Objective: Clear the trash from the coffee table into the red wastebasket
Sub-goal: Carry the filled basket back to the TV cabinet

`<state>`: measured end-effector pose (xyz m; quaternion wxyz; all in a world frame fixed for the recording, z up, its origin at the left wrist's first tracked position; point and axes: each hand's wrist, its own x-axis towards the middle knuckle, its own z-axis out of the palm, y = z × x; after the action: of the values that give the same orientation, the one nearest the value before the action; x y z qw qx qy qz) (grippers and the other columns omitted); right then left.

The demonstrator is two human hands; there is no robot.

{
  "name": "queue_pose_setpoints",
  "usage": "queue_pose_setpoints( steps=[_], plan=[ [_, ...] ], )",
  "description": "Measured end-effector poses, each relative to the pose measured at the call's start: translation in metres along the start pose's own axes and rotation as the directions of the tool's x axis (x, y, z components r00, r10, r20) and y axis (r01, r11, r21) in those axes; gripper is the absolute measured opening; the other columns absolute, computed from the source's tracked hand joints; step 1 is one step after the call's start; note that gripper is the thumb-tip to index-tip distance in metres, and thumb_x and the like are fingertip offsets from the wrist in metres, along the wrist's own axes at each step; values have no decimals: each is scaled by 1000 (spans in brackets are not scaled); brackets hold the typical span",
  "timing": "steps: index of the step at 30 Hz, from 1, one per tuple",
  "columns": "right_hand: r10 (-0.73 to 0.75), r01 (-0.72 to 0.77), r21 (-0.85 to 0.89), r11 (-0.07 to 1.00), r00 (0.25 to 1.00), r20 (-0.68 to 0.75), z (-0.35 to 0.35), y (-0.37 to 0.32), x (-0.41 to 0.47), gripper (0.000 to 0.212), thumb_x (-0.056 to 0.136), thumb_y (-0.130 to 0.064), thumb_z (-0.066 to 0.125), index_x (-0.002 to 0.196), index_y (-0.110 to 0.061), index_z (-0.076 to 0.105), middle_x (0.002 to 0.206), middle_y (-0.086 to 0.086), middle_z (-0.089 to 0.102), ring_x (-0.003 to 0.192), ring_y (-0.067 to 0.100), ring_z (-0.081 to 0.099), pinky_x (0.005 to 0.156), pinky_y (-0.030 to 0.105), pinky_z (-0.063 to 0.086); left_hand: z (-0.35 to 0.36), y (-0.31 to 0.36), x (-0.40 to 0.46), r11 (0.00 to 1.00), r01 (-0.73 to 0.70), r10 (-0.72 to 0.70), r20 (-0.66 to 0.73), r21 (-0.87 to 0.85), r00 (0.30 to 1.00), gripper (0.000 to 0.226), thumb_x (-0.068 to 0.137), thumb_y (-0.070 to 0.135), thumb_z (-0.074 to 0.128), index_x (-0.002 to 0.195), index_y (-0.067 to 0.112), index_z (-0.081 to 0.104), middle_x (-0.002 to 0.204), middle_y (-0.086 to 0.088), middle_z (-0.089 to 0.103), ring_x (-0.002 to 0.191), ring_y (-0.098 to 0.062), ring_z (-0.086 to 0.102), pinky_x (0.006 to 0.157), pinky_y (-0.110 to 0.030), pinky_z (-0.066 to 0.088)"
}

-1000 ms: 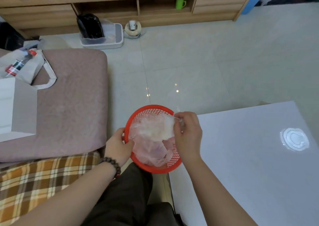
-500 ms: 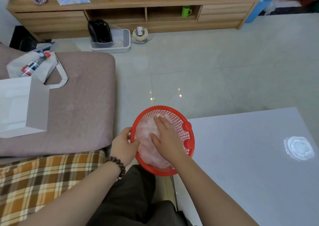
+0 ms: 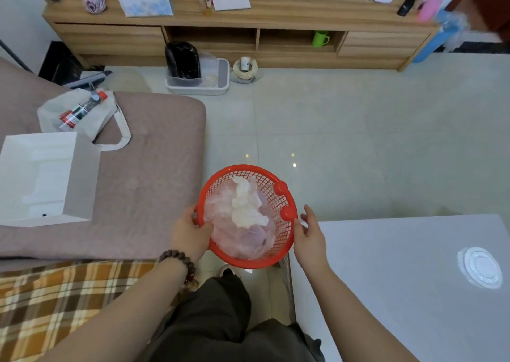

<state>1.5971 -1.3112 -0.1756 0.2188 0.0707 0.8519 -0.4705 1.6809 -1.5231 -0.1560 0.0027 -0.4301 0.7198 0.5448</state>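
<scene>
The coffee table (image 3: pixel 400 278) fills the lower right of the frame, bare but for a clear plastic lid (image 3: pixel 481 268) lying flat near its right edge, well apart from your hands. The sofa (image 3: pixel 143 185) takes the left side, and open floor lies between, toward the top. The red wastebasket (image 3: pixel 245 215) sits at lower centre above your knees, tilted toward you, with a thin plastic bag (image 3: pixel 248 240) and a crumpled tissue (image 3: pixel 244 209) inside. Your left hand (image 3: pixel 189 233) is clenched on the basket's left rim, thumb inside; your right hand (image 3: pixel 310 234) is spread and released, just beside the right rim, holding nothing.

The risk, as I judge it: held by one hand and tipped, the basket could spill the light bag when you stretch for the lid. The table's near corner sits just under the basket's right side, so a swing that way may knock it; the free room is up-frame, over the floor
</scene>
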Motion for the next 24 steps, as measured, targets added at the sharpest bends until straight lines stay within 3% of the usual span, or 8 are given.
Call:
queue_pose_setpoints(
  steps=[2,4,6,8,10,15,19,24],
  plan=[
    [-5,3,37,999,999,41,10,-10,6,47,98,-31,43,143,-25,30,135,1,53,99,8,55,68,6,42,-6,3,12,999,21,-21,18,-43,1000,18,88,23,60,98,33,48,86,12,60,77,-18,64,61,-33,56],
    [-45,45,14,999,998,40,19,-21,14,45,98,-27,41,142,-26,31,131,-2,55,95,4,52,73,10,42,-10,6,23,997,30,-28,18,-71,999,16,88,23,59,87,36,51,88,7,64,76,-21,66,63,-40,58],
    [-71,71,-9,997,997,22,26,-31,23,44,98,-23,40,141,-25,31,130,-2,55,97,5,51,78,14,43,-13,9,32,998,8,-8,6,-66,1000,20,87,24,60,82,41,50,85,12,63,76,-18,66,60,-34,57],
    [-80,80,-15,997,997,5,30,-40,32,44,98,-21,39,142,-23,31,132,-2,53,101,5,49,77,10,41,-16,13,41,998,0,-1,-9,-60,1000,21,87,27,60,80,44,49,82,17,61,76,-14,66,57,-30,55],
    [-99,98,-29,995,995,-17,31,-47,42,45,98,-17,38,143,-21,31,134,-1,52,103,4,48,80,9,38,-16,19,51,998,-3,2,-20,-66,1000,20,86,29,60,79,44,49,80,15,62,75,-15,67,57,-33,57],
    [-129,125,-70,990,990,-57,30,-63,64,46,99,-15,36,144,-19,29,137,3,51,118,21,53,96,30,43,-14,41,73,998,-30,30,-15,-50,999,12,87,37,59,82,43,50,80,16,63,72,-15,68,59,-37,60],
    [-145,141,-56,988,987,-70,29,-79,81,45,99,-19,37,144,-21,29,137,1,51,119,20,53,93,26,42,-13,61,94,997,-33,33,-3,-75,999,13,87,39,59,96,38,50,83,13,64,74,-15,68,56,-32,58],
    [-122,120,-30,992,989,-84,27,-99,118,45,99,-19,38,144,-21,30,137,1,51,121,21,52,98,32,44,-5,89,131,997,-40,42,26,-68,999,8,86,37,60,88,38,53,84,8,66,73,-16,68,62,-39,59]
  ],
)
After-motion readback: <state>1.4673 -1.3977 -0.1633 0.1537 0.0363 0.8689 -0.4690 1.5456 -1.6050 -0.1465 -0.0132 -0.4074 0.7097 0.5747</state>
